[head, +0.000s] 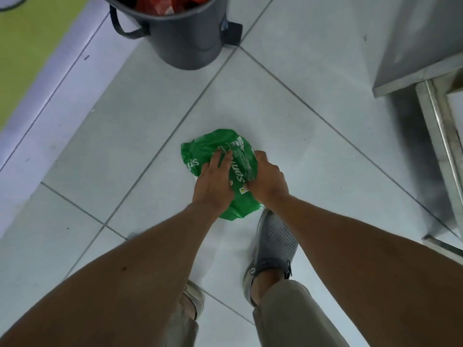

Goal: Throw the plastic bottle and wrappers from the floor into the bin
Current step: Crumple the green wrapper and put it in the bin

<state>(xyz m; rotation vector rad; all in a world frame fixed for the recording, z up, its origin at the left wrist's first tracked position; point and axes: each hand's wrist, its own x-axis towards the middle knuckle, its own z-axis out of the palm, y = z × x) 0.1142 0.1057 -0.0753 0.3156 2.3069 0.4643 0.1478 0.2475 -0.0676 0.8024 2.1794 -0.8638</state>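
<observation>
Two hands, left hand (pixel 213 186) and right hand (pixel 267 181), grip one green wrapper (pixel 200 150); one bin (pixel 185 33) stands beyond them.

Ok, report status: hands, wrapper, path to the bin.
Left hand and right hand both gripping green wrapper on the floor. Grey bin ahead, red waste already inside. Nothing between.

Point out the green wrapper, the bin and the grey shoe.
green wrapper (pixel 200 149), head view, on its upper left part.
bin (pixel 185 41), head view, on its grey outer wall.
grey shoe (pixel 275 236), head view, on its perforated top.
</observation>
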